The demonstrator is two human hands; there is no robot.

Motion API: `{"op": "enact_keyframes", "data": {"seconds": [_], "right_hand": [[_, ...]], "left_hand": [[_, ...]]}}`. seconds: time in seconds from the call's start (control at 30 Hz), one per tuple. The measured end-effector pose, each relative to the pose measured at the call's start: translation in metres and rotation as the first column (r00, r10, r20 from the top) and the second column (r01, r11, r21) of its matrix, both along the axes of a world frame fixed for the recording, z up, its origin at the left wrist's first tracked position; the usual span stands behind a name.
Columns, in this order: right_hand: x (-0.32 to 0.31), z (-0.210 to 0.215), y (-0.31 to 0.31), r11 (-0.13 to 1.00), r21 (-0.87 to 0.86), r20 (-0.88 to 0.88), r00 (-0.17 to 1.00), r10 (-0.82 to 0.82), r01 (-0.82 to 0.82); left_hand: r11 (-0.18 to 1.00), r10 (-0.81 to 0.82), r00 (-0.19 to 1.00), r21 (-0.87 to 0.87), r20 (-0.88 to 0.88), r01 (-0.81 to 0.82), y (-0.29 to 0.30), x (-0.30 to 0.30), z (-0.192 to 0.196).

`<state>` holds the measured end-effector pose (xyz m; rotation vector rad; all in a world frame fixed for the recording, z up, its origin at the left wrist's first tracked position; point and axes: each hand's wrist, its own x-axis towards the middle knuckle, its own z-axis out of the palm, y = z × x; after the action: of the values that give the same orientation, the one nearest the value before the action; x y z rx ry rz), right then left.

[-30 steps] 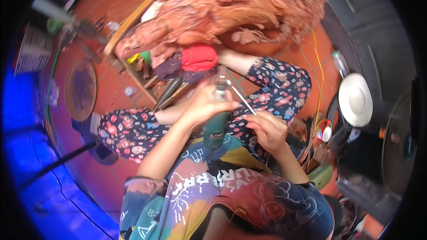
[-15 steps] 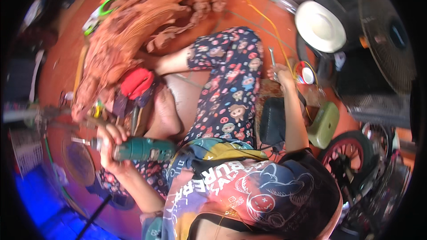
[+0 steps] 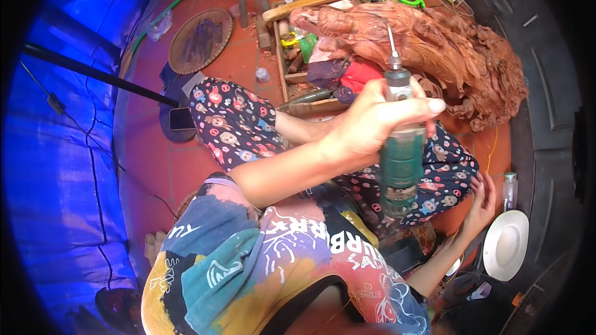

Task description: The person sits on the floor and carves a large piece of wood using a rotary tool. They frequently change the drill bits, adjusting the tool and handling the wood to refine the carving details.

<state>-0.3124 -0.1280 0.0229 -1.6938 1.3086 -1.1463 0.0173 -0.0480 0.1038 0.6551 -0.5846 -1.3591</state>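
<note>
My left hand (image 3: 391, 115) is closed round a green die grinder (image 3: 402, 161), which stands upright in front of my lap. Its thin metal bit (image 3: 392, 38) points away from me and overlaps the view of a reddish-brown wood carving (image 3: 428, 43). Carved folds and a rough, knotted end show on that carving. Low on the right, beside my knee in patterned trousers, my right hand (image 3: 482, 203) has its fingers stretched and apart. I make out nothing in it. A red cloth (image 3: 360, 78) lies against the carving's near side.
A wooden tray (image 3: 278, 56) with tools and bottles adjoins the carving. Left of it sits a round woven basket (image 3: 227, 17) with dark pieces. At right are a white plate (image 3: 506, 245) and a glass jar (image 3: 510, 191). A black pole (image 3: 99, 74) crosses before blue sheeting (image 3: 56, 211).
The view has swung leftward. My left hand has brought the grinder across and turned its bit from leftward to away from me. The wrench in my right hand no longer shows.
</note>
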Motion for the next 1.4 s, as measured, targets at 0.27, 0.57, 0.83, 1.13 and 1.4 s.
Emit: {"op": "enact_keyframes", "data": {"seconds": [0.27, 0.57, 0.83, 1.13, 1.4], "right_hand": [[0.098, 0.034, 0.031, 0.478, 0.282, 0.651, 0.532, 0.542, -0.832], [0.096, 0.032, 0.010, 0.574, -0.100, 0.820, 0.260, 0.510, -0.813], [0.099, 0.046, -0.024, 0.618, -0.170, 0.843, 0.212, 0.494, -0.767], [0.110, 0.073, -0.047, 0.717, -0.091, 0.718, 0.454, 0.528, -0.691], [0.138, 0.111, -0.092, 0.622, 0.103, 0.796, 0.439, 0.416, -0.776]], "left_hand": [[0.985, 0.005, 0.916, -0.160, 0.401, 0.064, -0.040, -0.057, 0.020], [0.919, -0.183, -0.063, 0.193, 0.981, 0.342, -0.034, 0.106, 0.085], [0.852, -0.521, -0.384, 0.432, 0.763, -0.297, 0.025, 0.254, 0.133], [0.713, -0.660, -0.109, 0.574, 0.743, -0.403, 0.090, 0.402, 0.025], [0.481, -0.866, -0.160, 0.704, 0.474, -0.523, -0.054, 0.371, 0.097]]}}
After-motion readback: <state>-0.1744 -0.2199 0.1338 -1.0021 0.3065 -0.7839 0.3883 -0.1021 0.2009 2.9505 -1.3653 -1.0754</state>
